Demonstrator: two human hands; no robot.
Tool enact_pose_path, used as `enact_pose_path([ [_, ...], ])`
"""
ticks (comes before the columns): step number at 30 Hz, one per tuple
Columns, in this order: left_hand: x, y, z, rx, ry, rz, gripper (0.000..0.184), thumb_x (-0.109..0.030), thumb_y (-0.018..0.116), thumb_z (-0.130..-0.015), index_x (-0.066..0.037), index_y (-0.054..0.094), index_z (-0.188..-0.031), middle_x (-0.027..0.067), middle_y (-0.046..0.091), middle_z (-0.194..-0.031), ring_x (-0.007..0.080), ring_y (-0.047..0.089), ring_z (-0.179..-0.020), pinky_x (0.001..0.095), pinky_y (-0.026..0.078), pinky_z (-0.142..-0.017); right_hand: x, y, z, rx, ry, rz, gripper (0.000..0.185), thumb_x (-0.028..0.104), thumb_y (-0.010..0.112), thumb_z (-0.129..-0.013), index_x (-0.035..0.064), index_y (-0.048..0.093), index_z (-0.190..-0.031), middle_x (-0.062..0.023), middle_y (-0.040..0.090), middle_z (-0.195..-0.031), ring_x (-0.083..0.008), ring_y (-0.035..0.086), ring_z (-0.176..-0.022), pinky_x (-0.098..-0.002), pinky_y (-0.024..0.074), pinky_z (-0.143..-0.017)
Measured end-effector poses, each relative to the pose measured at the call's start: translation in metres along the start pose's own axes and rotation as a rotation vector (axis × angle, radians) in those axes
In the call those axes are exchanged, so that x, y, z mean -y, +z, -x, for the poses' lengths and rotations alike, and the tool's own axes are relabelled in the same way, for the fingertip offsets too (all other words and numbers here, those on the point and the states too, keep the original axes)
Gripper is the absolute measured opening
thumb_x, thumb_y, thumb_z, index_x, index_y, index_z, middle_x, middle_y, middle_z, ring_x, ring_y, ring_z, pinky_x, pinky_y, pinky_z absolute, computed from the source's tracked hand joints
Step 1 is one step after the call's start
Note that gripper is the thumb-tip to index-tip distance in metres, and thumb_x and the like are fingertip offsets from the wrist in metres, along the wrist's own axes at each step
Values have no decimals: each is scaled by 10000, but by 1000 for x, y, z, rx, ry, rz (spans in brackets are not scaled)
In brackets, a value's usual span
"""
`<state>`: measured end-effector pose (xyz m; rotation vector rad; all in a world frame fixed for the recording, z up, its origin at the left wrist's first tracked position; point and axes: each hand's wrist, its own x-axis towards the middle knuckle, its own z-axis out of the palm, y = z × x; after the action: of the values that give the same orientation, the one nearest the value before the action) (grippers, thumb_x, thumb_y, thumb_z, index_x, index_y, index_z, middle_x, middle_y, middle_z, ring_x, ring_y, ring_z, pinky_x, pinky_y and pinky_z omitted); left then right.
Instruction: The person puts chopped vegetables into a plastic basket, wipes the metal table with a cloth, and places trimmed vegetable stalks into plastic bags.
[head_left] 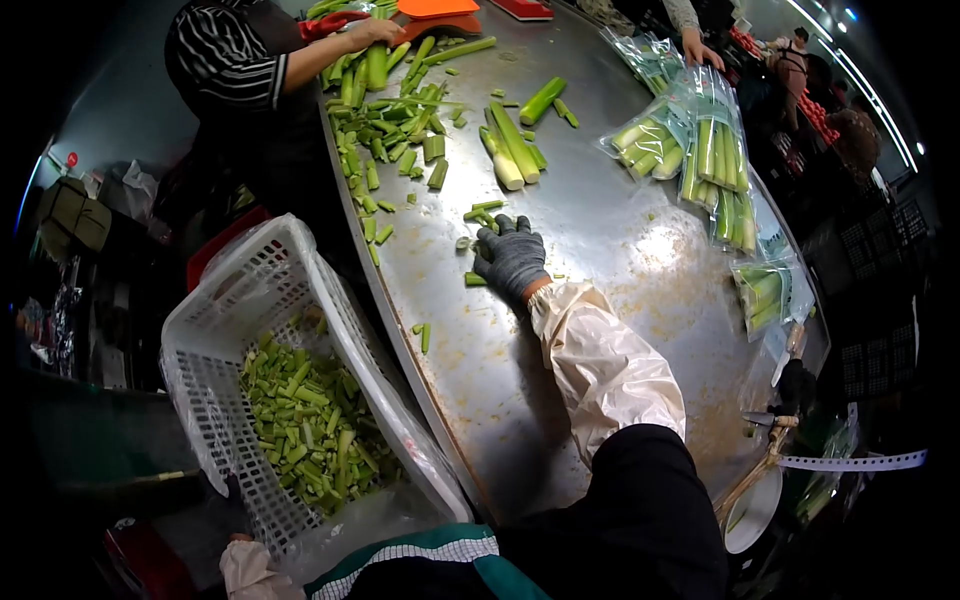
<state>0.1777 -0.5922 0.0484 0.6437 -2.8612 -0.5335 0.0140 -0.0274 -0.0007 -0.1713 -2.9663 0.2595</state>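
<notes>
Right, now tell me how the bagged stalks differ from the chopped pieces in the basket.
The bagged stalks are long; the chopped pieces are short.
The bagged stalks sit in clear bags on the metal table; the chopped pieces lie loose in the white basket.
Both are green.

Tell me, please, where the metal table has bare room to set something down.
Two bare patches of the metal table look usable: one between the right hand and the bagged stalks, the other between the white basket and the right sleeve. Crowded: the upper left, with cut green pieces, and the bagged side.
</notes>
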Motion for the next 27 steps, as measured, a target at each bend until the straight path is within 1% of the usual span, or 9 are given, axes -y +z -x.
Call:
enact_pose_path([
  [6,17,5,-7,-81,77,-68,542,-276,578,-763,-46,393,-1217,184,540,-1066,305,537,-946,343,413,-778,-1,1,24,-257,15,-159,292,275,607,-652,143,565,-910,-146,487,-1027,-344,499,-890,-422,434,-740],
  [12,54,23,-21,-83,167,102,593,-209,625,-737,23,367,-1218,192,439,-1197,291,404,-1119,328,296,-938,-20,20,20,-452,444,-543,318,226,666,-570,98,628,-858,-115,514,-976,-265,545,-879,-309,445,-759],
  [15,53,24,-17,-102,133,63,607,-223,626,-740,21,358,-1227,195,427,-1212,283,390,-1136,319,279,-950,59,-9,24,-592,115,-767,310,182,663,-612,103,605,-906,-120,518,-979,-257,553,-815,-301,465,-728],
  [19,42,19,-15,-62,165,47,612,-236,613,-755,33,343,-1233,199,412,-1231,278,381,-1150,306,274,-950,175,-48,60,45,-224,-1159,534,371,623,-676,122,461,-1120,-175,341,-1207,-293,429,-1029,-376,366,-889],
  [20,39,18,-14,-92,169,28,611,-242,606,-761,36,340,-1234,199,408,-1235,279,377,-1154,302,275,-948,191,-66,72,292,-292,-900,593,419,613,-692,127,425,-1173,-189,297,-1264,-302,398,-1082,-395,341,-929],
  [21,41,20,-15,-91,161,52,602,-253,592,-774,34,336,-1238,203,407,-1236,292,374,-1156,301,275,-946,213,-102,98,465,-445,-457,804,575,568,-659,198,274,-1304,-220,128,-1358,-392,239,-1211,-507,202,-979],
  [22,40,19,-15,-86,164,52,602,-253,592,-774,34,336,-1238,203,407,-1236,292,374,-1156,301,275,-946,212,-102,103,548,-508,-427,861,651,491,-670,224,162,-1343,-208,44,-1382,-391,61,-1269,-565,67,-979],
  [26,40,18,-17,-69,164,-27,611,-284,580,-786,33,327,-1243,212,394,-1243,294,357,-1172,307,274,-950,168,-67,120,-33,-527,-661,694,509,485,-760,131,277,-1304,-208,206,-1341,-372,176,-1246,-466,152,-1007],
  [27,44,16,-14,-41,140,-42,617,-292,577,-789,33,320,-1246,215,388,-1246,293,351,-1178,308,272,-953,148,-45,128,-249,-252,-948,659,466,492,-771,101,301,-1285,-213,239,-1320,-373,195,-1236,-449,168,-1004],
])
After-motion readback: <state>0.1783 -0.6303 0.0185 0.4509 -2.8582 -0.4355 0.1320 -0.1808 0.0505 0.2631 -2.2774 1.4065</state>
